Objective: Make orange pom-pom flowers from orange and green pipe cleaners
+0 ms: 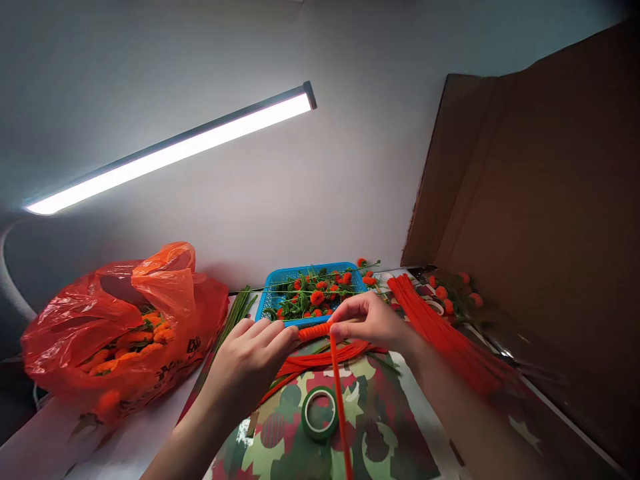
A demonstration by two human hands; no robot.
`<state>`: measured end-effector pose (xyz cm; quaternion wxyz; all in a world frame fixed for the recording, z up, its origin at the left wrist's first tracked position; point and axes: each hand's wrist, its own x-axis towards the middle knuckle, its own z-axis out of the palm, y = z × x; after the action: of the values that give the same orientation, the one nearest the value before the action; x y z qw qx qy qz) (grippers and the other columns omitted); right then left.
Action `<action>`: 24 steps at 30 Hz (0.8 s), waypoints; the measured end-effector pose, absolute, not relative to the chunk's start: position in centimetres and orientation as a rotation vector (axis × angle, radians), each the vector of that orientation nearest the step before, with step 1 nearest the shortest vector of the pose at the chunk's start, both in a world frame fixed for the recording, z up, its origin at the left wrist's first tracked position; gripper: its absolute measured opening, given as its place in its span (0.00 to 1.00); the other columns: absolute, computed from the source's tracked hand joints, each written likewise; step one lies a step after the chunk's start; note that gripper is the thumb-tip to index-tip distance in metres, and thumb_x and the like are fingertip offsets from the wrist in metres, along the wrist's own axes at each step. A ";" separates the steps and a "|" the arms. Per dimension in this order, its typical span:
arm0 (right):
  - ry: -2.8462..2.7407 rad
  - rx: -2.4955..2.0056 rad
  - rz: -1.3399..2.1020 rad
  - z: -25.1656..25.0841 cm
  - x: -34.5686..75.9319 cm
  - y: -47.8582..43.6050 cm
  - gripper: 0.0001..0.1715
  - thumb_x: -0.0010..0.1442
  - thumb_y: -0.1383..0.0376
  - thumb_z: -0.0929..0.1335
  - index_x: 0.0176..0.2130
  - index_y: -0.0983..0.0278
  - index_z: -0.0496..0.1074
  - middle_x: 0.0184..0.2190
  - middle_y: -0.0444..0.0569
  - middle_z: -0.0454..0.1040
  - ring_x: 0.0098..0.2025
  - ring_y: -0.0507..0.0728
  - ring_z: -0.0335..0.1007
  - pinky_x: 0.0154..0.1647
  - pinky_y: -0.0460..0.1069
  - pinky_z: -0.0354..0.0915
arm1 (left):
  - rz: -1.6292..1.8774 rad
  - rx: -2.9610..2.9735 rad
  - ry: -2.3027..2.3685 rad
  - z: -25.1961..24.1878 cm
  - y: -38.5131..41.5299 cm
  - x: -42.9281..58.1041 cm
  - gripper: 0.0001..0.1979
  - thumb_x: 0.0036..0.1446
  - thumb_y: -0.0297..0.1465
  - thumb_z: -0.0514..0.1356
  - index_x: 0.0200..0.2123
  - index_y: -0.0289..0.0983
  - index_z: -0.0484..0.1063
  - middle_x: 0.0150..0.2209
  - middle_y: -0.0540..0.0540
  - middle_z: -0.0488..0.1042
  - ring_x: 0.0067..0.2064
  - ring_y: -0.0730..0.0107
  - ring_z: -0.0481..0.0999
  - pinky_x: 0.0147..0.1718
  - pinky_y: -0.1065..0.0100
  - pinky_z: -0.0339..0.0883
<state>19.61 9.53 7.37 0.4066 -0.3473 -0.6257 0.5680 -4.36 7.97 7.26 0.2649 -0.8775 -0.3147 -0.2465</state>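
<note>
Between my hands runs a tight coil of orange pipe cleaner (315, 331), level above the table. My left hand (257, 350) is closed around the coil's left end; whatever core lies inside the wraps is hidden. At the right end, my right hand (367, 323) pinches with thumb and forefinger where the loose pipe cleaner tail (340, 407) leaves the coil and hangs toward me. Below the coil, a roll of green tape (320, 413) lies on the patterned mat (280, 453). More orange pipe cleaners (305, 363) lie behind the tape, under my hands.
A blue basket (270, 287) holds orange fuzzy flowers with green stems. Left stands a red plastic bag (185, 320) with more flowers. Green pipe cleaners (237, 310) lie beside it. A red-orange bundle (430, 327) and a cardboard sheet (525, 200) are at right. A lamp (175, 153) hangs above.
</note>
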 end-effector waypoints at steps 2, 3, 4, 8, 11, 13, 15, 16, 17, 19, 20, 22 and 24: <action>-1.586 -0.942 1.369 7.3 19.4 9.5 0.14 0.41 0.65 0.78 0.30 0.67 0.77 0.27 0.47 0.78 0.31 0.55 0.76 0.34 0.47 0.71 | -0.672 -2.376 -0.854 7.2 8.1 -4.3 0.14 0.67 0.30 0.47 0.30 0.38 0.67 0.22 0.53 0.66 0.25 0.69 0.62 0.30 0.66 0.51; -1.605 -0.958 1.339 7.3 19.4 9.4 0.14 0.40 0.66 0.78 0.30 0.67 0.77 0.27 0.47 0.78 0.32 0.55 0.76 0.34 0.47 0.71 | -0.679 -2.385 -0.849 7.1 8.2 -4.3 0.14 0.67 0.31 0.47 0.30 0.38 0.67 0.22 0.53 0.67 0.25 0.69 0.63 0.30 0.66 0.51; -1.633 -0.962 1.309 7.3 19.4 9.3 0.13 0.40 0.66 0.78 0.30 0.67 0.77 0.28 0.47 0.78 0.32 0.55 0.76 0.34 0.47 0.71 | -0.688 -2.399 -0.842 7.1 8.2 -4.3 0.14 0.67 0.31 0.47 0.30 0.37 0.67 0.23 0.52 0.68 0.25 0.69 0.63 0.30 0.66 0.51; -1.749 -0.953 1.168 7.4 19.6 9.2 0.09 0.43 0.67 0.76 0.29 0.66 0.78 0.28 0.47 0.78 0.32 0.55 0.76 0.33 0.47 0.71 | -0.731 -2.517 -0.849 7.0 8.4 -4.3 0.14 0.67 0.31 0.47 0.31 0.37 0.66 0.25 0.52 0.71 0.26 0.70 0.66 0.31 0.67 0.52; -1.780 -0.940 1.087 7.4 19.7 9.1 0.07 0.45 0.68 0.75 0.29 0.66 0.79 0.27 0.47 0.78 0.31 0.54 0.75 0.32 0.46 0.71 | -0.750 -2.635 -0.941 7.2 8.0 -4.2 0.13 0.67 0.31 0.47 0.30 0.38 0.65 0.24 0.53 0.70 0.25 0.72 0.65 0.30 0.68 0.53; -1.793 -0.921 1.046 7.4 19.7 9.0 0.06 0.46 0.68 0.75 0.30 0.66 0.79 0.26 0.47 0.78 0.30 0.54 0.75 0.30 0.46 0.70 | -0.746 -2.705 -1.031 7.4 7.6 -4.0 0.13 0.66 0.30 0.47 0.29 0.38 0.64 0.23 0.53 0.69 0.25 0.72 0.63 0.29 0.69 0.54; -1.826 -0.902 0.976 7.7 19.6 8.7 0.06 0.47 0.69 0.74 0.30 0.65 0.80 0.27 0.47 0.79 0.30 0.54 0.75 0.29 0.46 0.69 | -0.735 -2.761 -1.116 7.4 7.2 -3.7 0.14 0.66 0.31 0.46 0.27 0.38 0.62 0.23 0.53 0.67 0.25 0.71 0.63 0.28 0.70 0.55; -1.855 -0.893 0.923 7.9 19.5 8.5 0.05 0.48 0.69 0.74 0.31 0.65 0.80 0.27 0.47 0.79 0.29 0.54 0.75 0.28 0.45 0.68 | -0.727 -2.784 -1.156 7.4 7.1 -3.5 0.15 0.66 0.31 0.46 0.26 0.38 0.61 0.23 0.52 0.66 0.26 0.71 0.63 0.27 0.70 0.55; -1.892 -0.887 0.850 8.1 19.3 8.2 0.05 0.49 0.70 0.73 0.30 0.64 0.80 0.26 0.46 0.79 0.29 0.53 0.74 0.27 0.45 0.66 | -0.721 -2.802 -1.192 7.2 6.9 -3.4 0.15 0.66 0.31 0.46 0.26 0.38 0.60 0.23 0.52 0.66 0.26 0.70 0.63 0.27 0.70 0.56; -1.976 -0.880 0.659 8.5 19.1 7.7 0.03 0.50 0.71 0.73 0.29 0.64 0.79 0.24 0.45 0.78 0.26 0.52 0.71 0.29 0.47 0.64 | -0.712 -2.832 -1.249 6.9 6.8 -3.1 0.15 0.66 0.31 0.45 0.26 0.38 0.59 0.23 0.51 0.65 0.26 0.70 0.64 0.26 0.70 0.56; -2.021 -0.877 0.552 8.7 18.9 7.4 0.04 0.50 0.71 0.73 0.29 0.63 0.79 0.23 0.44 0.78 0.25 0.51 0.70 0.33 0.48 0.63 | -0.710 -2.845 -1.270 6.6 6.8 -3.0 0.15 0.66 0.31 0.44 0.26 0.38 0.59 0.24 0.51 0.65 0.26 0.70 0.64 0.26 0.70 0.56; -2.103 -0.884 0.334 8.8 18.7 7.0 0.05 0.52 0.72 0.72 0.28 0.63 0.78 0.23 0.42 0.78 0.24 0.50 0.68 0.42 0.52 0.60 | -0.712 -2.860 -1.298 6.2 6.8 -2.8 0.15 0.66 0.32 0.44 0.26 0.38 0.59 0.25 0.51 0.66 0.27 0.69 0.64 0.27 0.70 0.57; -2.155 -0.893 0.185 8.7 18.5 6.8 0.06 0.54 0.73 0.72 0.28 0.63 0.76 0.24 0.42 0.79 0.24 0.49 0.68 0.47 0.54 0.56 | -0.708 -2.871 -1.320 6.0 6.8 -2.6 0.15 0.65 0.32 0.44 0.26 0.38 0.58 0.25 0.50 0.66 0.28 0.69 0.65 0.27 0.69 0.57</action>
<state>18.48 6.84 8.72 0.3902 -0.3513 -0.8480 0.0727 -2.63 6.83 6.02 -0.0482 -0.8855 -0.4073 -0.2185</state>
